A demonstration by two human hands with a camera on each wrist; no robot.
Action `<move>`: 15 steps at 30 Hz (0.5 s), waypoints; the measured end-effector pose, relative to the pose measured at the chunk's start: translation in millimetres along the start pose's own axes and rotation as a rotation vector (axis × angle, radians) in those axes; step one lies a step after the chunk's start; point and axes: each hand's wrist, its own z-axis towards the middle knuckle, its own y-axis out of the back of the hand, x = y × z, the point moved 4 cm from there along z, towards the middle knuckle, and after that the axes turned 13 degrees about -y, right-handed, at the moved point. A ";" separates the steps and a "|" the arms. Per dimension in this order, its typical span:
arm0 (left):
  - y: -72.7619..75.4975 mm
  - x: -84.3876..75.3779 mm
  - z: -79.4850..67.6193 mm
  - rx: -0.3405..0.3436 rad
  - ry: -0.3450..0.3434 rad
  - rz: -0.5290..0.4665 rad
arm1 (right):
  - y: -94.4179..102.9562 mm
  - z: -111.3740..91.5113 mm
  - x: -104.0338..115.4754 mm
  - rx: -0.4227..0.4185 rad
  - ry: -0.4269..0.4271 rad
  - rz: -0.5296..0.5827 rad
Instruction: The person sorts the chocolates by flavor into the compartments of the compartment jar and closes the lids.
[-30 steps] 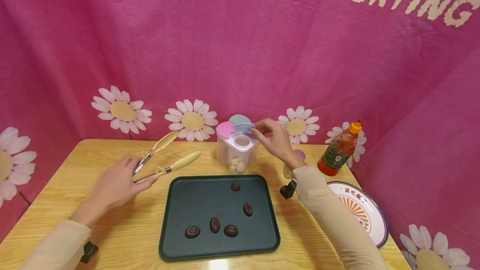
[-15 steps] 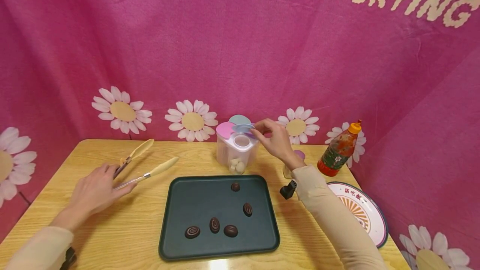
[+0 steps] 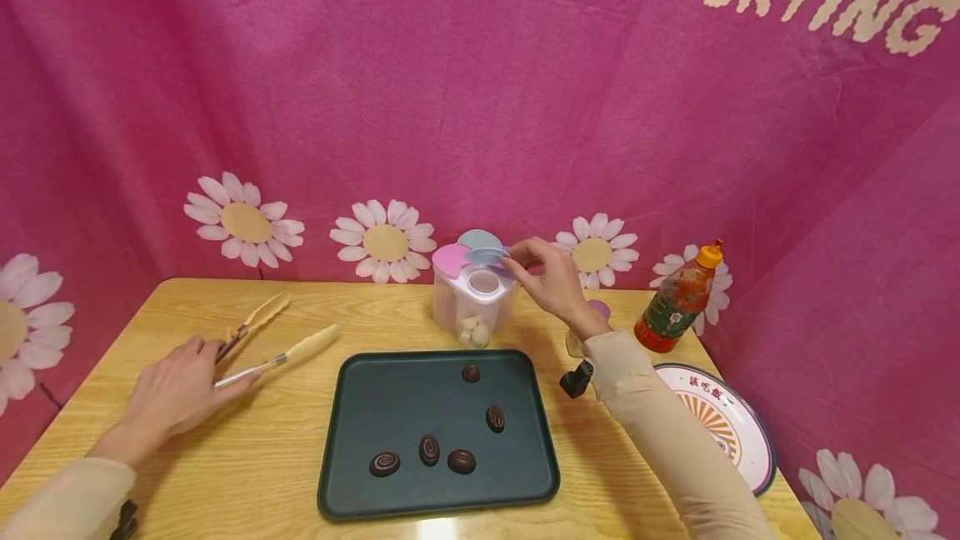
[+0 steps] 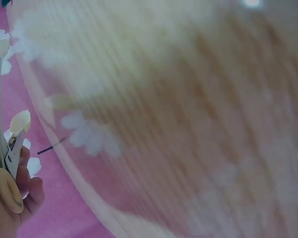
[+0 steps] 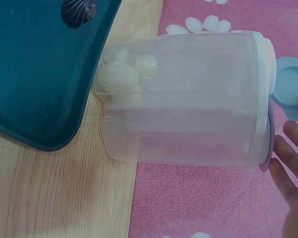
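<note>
My left hand [image 3: 176,386] grips a pair of tongs [image 3: 313,345] with cream tips, low over the table's left side. The tongs' arms are spread and hold nothing. At the back middle, my right hand [image 3: 551,280] pinches the raised light-blue flap lid [image 5: 290,82] of a clear container [image 5: 188,99]. The round opening under that flap shows in the head view. Several pale, rounded pieces [image 5: 120,74] lie at the container's bottom. Between the hands, a dark tray [image 3: 442,497] carries several dark brown chocolates [image 3: 461,462], spaced apart.
Behind my right forearm a small jar [image 3: 598,307] with a purple lid is partly hidden. A red sauce bottle [image 3: 678,298] stands at the back right. A patterned plate [image 3: 757,440] lies near the right edge. Pink cloth hangs behind the wooden table [image 3: 300,440].
My left hand has moved left and down with the tongs, away from the tray and container. My right hand stays at the raised flap lid. The chocolates have not moved.
</note>
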 end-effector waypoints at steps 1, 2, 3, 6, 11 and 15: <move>-0.6 0.3 -0.7 0.002 -0.002 0.002 | 0.1 -0.1 -0.1 0.001 -0.001 -0.001; -1.2 0.4 -1.3 0.002 -0.004 0.004 | 0.2 -0.4 -0.2 0.001 -0.002 -0.003; -1.9 0.4 -1.8 0.000 -0.008 0.005 | 0.3 -0.5 -0.3 0.002 -0.001 -0.001; -3.7 1.0 -3.4 -0.009 -0.020 0.012 | 0.6 -0.7 -0.4 0.005 0.000 0.002; -6.1 2.6 -4.6 -0.015 -0.032 0.019 | 0.9 -0.8 0.5 0.004 0.006 0.011; -7.5 4.1 -4.3 -0.001 -0.031 0.017 | 0.9 -0.6 0.7 0.005 0.005 0.013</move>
